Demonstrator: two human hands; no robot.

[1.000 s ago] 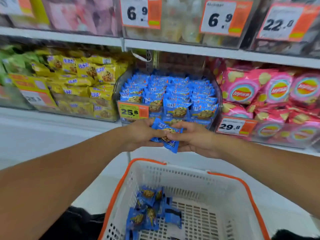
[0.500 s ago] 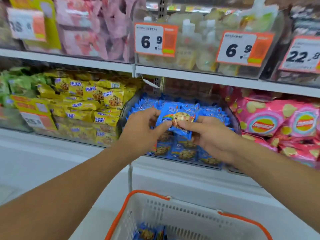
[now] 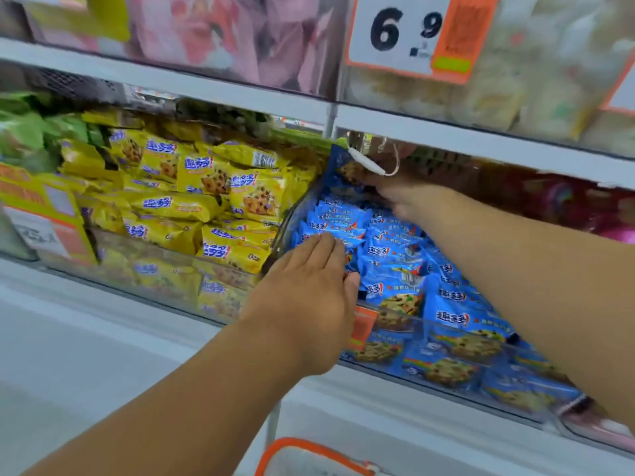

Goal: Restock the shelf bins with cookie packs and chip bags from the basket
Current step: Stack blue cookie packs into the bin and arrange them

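A clear shelf bin (image 3: 446, 374) holds several blue cookie packs (image 3: 395, 262). My left hand (image 3: 309, 297) lies flat with straight fingers on the front-left packs of that pile. Deep at the back left of the bin, my right hand (image 3: 405, 197) grips one blue cookie pack (image 3: 345, 168) and holds it upright under the upper shelf. Only an orange rim corner of the white basket (image 3: 299, 455) shows at the bottom edge.
A bin of yellow cookie packs (image 3: 213, 201) stands just left of the blue one, with green bags (image 3: 24, 135) further left. Pink chip bags (image 3: 604, 218) lie to the right. The upper shelf edge (image 3: 481, 139) with a 6.9 price tag (image 3: 412, 32) hangs low over the bins.
Both hands held one blue pack above the basket, then lifted it to the bin. Now my right hand has carried it to the back, and my left hand has let go and rests on the pile.
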